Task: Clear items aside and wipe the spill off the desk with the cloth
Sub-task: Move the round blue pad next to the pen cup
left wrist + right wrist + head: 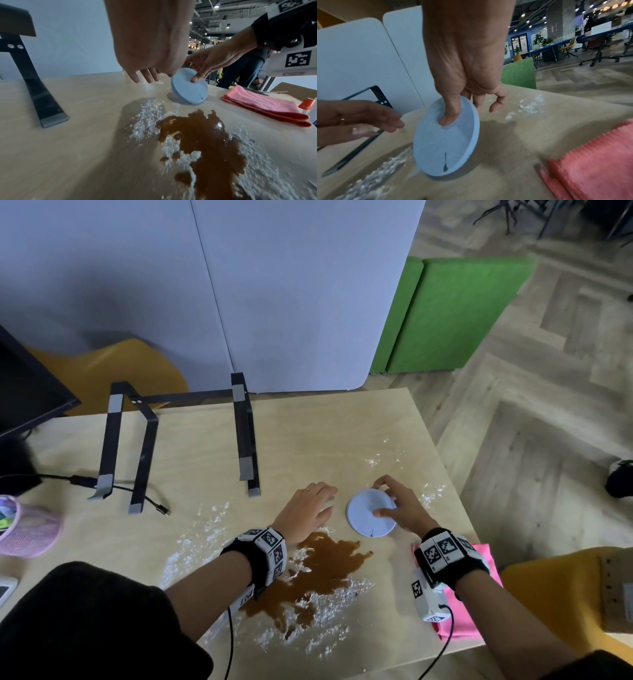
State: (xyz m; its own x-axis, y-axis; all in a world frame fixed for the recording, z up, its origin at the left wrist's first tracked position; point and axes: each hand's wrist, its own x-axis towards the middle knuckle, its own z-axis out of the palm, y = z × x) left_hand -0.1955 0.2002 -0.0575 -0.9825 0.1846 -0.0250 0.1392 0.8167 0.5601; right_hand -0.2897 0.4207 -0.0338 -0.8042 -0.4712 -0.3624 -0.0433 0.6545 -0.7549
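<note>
A round pale-blue coaster [368,517] [190,89] [447,140] stands tilted on its near edge on the wooden desk [205,446]. My right hand [400,505] [465,75] pinches it, thumb on its top face, fingers behind its far rim. My left hand [308,508] [149,44] hovers just left of the coaster, fingers straight, holding nothing. A brown liquid spill [318,570] [204,142] mixed with white powder [202,529] spreads across the desk in front of both hands. A folded pink cloth [479,587] [267,108] [594,163] lies at the desk's right edge, under my right wrist.
A black laptop stand [178,440] occupies the back left, with a cable [137,491] beside it. A pink cup [27,529] sits at the far left edge. More powder [431,491] lies right of the coaster. A small orange-capped item [307,104] rests beyond the cloth.
</note>
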